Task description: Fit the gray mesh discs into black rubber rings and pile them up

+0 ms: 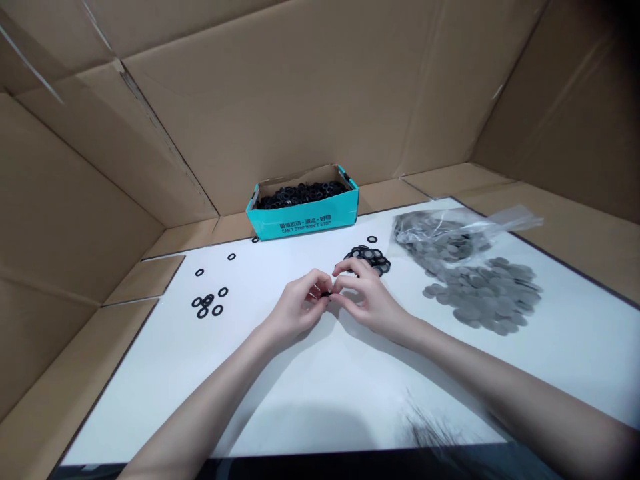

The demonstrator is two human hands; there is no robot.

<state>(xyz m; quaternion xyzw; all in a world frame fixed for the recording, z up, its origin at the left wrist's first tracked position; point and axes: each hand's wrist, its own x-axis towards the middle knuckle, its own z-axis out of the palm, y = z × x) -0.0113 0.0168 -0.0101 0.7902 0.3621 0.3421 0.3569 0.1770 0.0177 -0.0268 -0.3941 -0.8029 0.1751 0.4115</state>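
Note:
Over the middle of the white table, my left hand (306, 301) and my right hand (363, 293) meet, fingertips pinched on a small black ring (325, 294) between them. Fingers partly cover the ring, so I cannot tell whether a grey disc sits in it. Just beyond my right hand lies a pile of black rings with grey discs in them (369, 253). Loose black rings (207, 300) lie to the left, several bunched together. A heap of thin grey discs (493, 297) spreads out on the right.
A turquoise box (305, 220) full of black rings stands at the back. Behind the disc heap lies a clear plastic bag (450, 233) holding more grey discs. One ring with a disc (372, 239) lies apart near the pile. Cardboard walls (300, 93) surround the table.

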